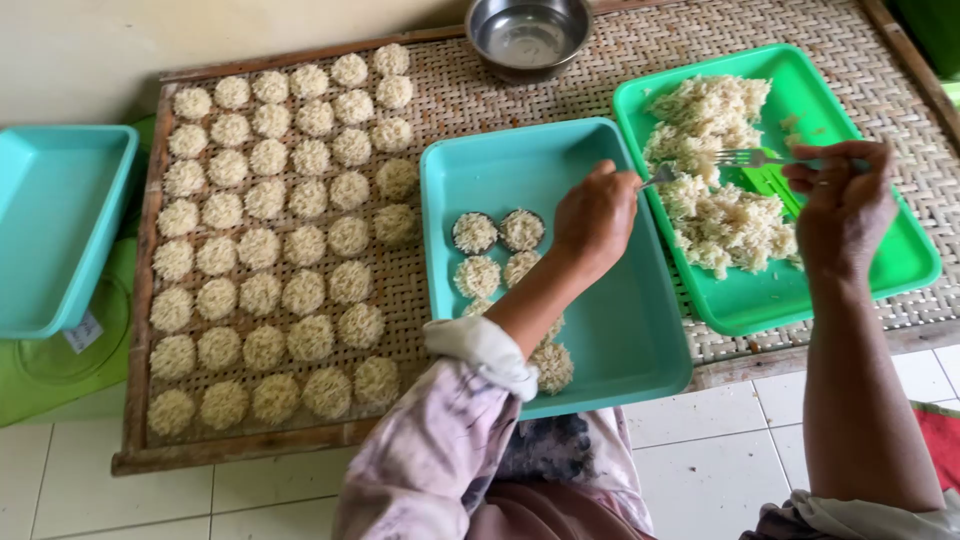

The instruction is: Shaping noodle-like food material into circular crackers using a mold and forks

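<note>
We are at the shaping step: our left hand (pixel 595 215) grips a spoon-like utensil (pixel 657 178) over the teal tray (pixel 620 330), where a few rice rounds (pixel 497 250) lie, while our right hand (pixel 845 205) pinches a fork (pixel 752 158) over the cooked rice (pixel 715 175) in the green tray (pixel 900 255) at right. Next, we judge, comes scooping a small portion and pressing it round. Finished rounds fill the woven mat (pixel 420 290) at left.

Left hand (pixel 596 215) fisted, knuckles up, forearm angled in from below, sleeve pushed up. Right hand (pixel 843 205) fingers curled closed, forearm bare, near vertical.
</note>
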